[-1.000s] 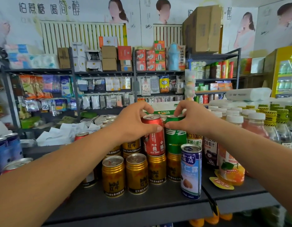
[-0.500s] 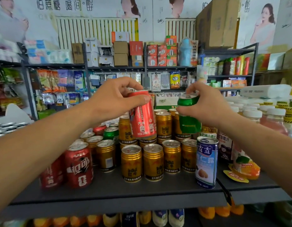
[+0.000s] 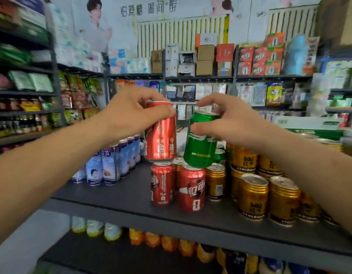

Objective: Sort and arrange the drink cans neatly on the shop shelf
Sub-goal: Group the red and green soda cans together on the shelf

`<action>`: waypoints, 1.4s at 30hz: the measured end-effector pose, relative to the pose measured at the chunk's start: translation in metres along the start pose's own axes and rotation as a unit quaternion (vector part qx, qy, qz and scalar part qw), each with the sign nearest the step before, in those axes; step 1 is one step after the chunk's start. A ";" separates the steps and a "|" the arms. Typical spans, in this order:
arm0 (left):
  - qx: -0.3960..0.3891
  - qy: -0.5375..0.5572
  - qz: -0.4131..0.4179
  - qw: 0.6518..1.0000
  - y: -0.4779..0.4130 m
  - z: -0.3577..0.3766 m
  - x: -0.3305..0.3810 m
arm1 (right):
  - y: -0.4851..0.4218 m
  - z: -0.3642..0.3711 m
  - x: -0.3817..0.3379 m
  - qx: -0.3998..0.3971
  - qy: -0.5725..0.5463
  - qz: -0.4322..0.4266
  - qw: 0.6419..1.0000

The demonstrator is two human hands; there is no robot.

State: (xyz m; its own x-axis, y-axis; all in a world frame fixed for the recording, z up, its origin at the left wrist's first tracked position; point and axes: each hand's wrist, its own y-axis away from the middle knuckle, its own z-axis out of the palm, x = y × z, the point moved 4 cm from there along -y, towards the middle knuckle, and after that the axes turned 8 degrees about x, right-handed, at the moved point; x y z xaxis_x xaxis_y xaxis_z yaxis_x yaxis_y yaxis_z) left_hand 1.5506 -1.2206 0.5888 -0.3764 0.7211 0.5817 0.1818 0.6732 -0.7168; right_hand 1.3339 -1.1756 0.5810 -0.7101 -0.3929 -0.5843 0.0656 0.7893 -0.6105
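gripping a red can by its upper part, left hand has fingers curled round it, held above the two red cans standing on the dark shelf. right hand pinches a tilted green can just right of the red can, its base just above the right standing can. gold cans stand right of those.

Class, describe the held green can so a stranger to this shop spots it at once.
Find the dark shelf of drink cans. Above it, the left hand grips a red can. Beside it, the right hand holds the green can, tilted, the only green one aloft.
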 end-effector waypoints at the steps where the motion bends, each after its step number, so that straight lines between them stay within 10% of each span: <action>1: -0.014 -0.005 0.001 1.000 0.001 -0.005 -0.008 | -0.003 0.008 -0.002 -0.015 0.014 0.006 1.000; 18: -0.148 -0.025 0.008 0.989 0.030 0.025 -0.062 | 0.042 0.016 0.040 0.035 0.132 0.116 0.984; 42: -0.204 -0.138 -0.012 0.969 0.056 0.035 -0.083 | 0.058 0.076 0.064 -0.155 0.153 0.094 0.971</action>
State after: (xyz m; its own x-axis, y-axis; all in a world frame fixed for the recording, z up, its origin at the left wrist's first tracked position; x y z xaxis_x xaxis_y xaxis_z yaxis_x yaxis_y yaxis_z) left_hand 1.5602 -1.2481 0.4871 -0.6032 0.6708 0.4314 0.4926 0.7388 -0.4600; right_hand 1.3452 -1.1912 0.4678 -0.8847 -0.1075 -0.4536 0.0327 0.9564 -0.2904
